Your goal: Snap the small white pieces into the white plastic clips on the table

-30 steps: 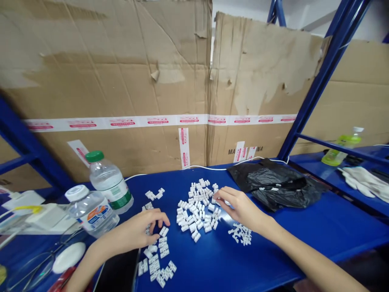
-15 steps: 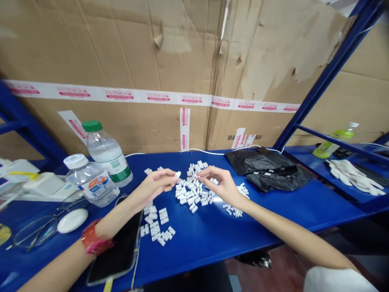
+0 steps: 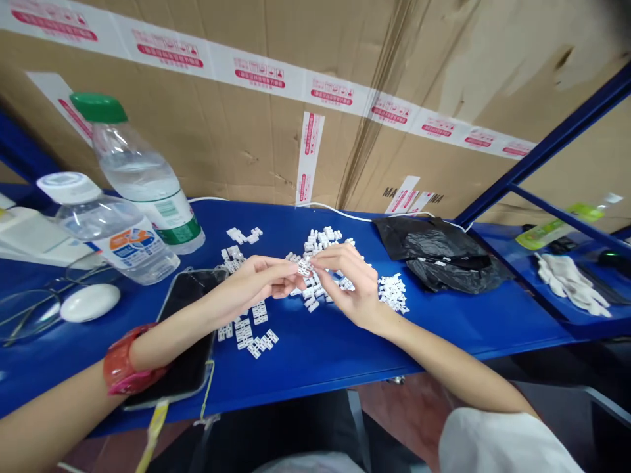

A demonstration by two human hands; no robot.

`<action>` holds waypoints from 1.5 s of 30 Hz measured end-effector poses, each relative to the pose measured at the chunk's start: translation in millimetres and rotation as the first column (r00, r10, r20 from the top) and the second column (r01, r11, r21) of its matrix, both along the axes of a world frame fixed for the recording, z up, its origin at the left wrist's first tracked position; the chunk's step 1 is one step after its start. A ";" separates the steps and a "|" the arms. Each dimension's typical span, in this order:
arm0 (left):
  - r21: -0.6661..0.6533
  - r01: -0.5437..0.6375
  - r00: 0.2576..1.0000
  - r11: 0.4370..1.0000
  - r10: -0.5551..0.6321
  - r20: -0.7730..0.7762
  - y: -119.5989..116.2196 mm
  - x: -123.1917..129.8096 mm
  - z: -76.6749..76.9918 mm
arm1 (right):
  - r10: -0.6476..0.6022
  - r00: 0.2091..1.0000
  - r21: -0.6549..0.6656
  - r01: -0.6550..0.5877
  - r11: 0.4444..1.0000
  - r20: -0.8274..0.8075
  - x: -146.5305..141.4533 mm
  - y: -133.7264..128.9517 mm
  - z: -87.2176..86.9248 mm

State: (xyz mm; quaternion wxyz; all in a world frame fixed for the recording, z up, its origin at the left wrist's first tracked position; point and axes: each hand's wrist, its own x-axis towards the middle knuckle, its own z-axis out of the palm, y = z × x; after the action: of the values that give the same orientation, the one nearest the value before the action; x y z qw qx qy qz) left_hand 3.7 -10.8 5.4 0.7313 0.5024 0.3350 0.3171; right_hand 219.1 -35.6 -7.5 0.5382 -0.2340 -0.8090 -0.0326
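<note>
My left hand (image 3: 259, 284) and my right hand (image 3: 348, 286) meet above the blue tabletop (image 3: 315, 358). Their fingertips pinch a small white plastic block (image 3: 304, 267) from either side. Beneath them lies a loose pile of similar white blocks (image 3: 320, 242), partly hidden by my fingers. Linked white blocks (image 3: 244, 333) lie in rows just below my left hand. A smaller white heap (image 3: 393, 292) sits to the right of my right hand. A red bangle (image 3: 133, 360) circles my left wrist.
A black smartphone (image 3: 190, 325) lies under my left forearm. Further left are two water bottles (image 3: 133, 177), a white mouse (image 3: 90, 303) and eyeglasses (image 3: 32, 315). A black plastic bag (image 3: 444, 256) lies right, and white gloves (image 3: 569, 286) rest on a blue shelf.
The view has tilted and moved closer to the table. My hands have come together over the pile, and the white block held in my left fingers now sits between both hands.
</note>
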 end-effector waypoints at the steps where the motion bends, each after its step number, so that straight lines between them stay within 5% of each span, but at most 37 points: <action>1: 0.035 0.007 1.000 0.999 -0.007 -0.011 -0.5 0.1 -1.6 | 0.009 1.000 -0.016 -0.009 1.000 0.011 0.1 -0.3 -0.4; 11: 0.311 -0.009 0.990 0.950 0.052 -0.131 -9.0 -0.3 -0.6 | 0.025 1.000 -0.084 -0.024 0.996 0.017 3.0 -5.0 -0.5; 33: 0.379 0.105 0.975 0.919 -0.019 -0.223 -2.4 -2.4 -1.4 | 0.018 0.984 -0.101 0.000 0.995 0.178 10.1 -11.6 2.1; 45: 0.318 0.019 0.990 0.948 0.026 -0.138 -2.7 0.2 -2.2 | 0.020 0.968 -0.109 0.008 0.994 0.252 8.8 -13.5 0.8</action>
State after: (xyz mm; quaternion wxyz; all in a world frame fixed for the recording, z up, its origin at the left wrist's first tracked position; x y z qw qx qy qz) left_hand 4.0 -13.5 3.2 0.6146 0.6344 0.3308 0.3322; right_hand 227.9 -49.1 -6.7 0.4174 -0.2547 -0.8721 -0.0163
